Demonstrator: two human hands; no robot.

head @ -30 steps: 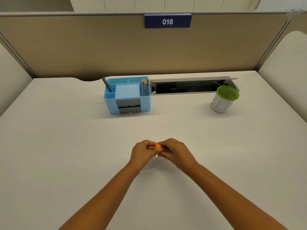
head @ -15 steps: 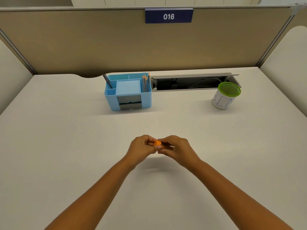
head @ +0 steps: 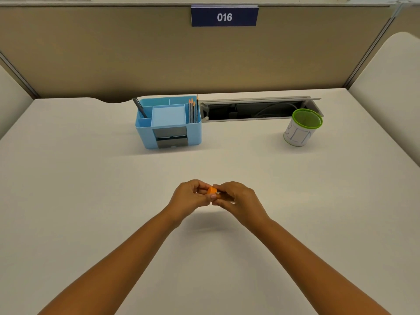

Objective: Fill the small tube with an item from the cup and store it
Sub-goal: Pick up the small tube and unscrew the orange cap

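Observation:
Both hands meet just above the middle of the white desk. My left hand (head: 189, 196) pinches the orange cap (head: 212, 190) of a small tube. My right hand (head: 237, 197) wraps around the tube's body (head: 225, 197), which is mostly hidden by the fingers. Whether the cap is seated on the tube cannot be told. The white cup with a green mesh rim (head: 302, 128) stands far right at the back, its contents not visible. A light blue desk organizer (head: 169, 122) with pencils and a pen sits at the back centre-left.
An open cable tray slot (head: 256, 109) runs along the desk's back edge between organizer and cup. A tan partition with a "016" sign (head: 224, 16) closes off the back. Rounded side panels flank the desk left and right.
The hands stay together on the tube and cap with only small finger shifts. The view has tilted slightly, so the desk items sit a little lower or higher in frame.

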